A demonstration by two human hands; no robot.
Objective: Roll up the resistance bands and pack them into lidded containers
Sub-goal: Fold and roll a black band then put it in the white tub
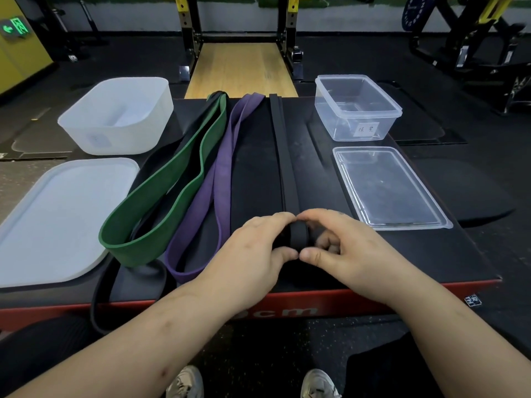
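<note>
A narrow black band (283,156) lies stretched away from me down the middle of the black platform. Its near end is wound into a small roll (298,235). My left hand (253,254) and my right hand (342,248) both pinch that roll, thumbs on the near side and fingers curled over the top. A green band (178,179) and a purple band (218,179) lie flat to the left. A wide black band (100,300) under them hangs over the front edge.
A frosted white tub (86,139) stands at the far left with its lid (57,216) in front. A clear labelled container (324,110) stands at the far right, its clear lid (385,185) nearer me. The platform's red front edge (373,300) is close.
</note>
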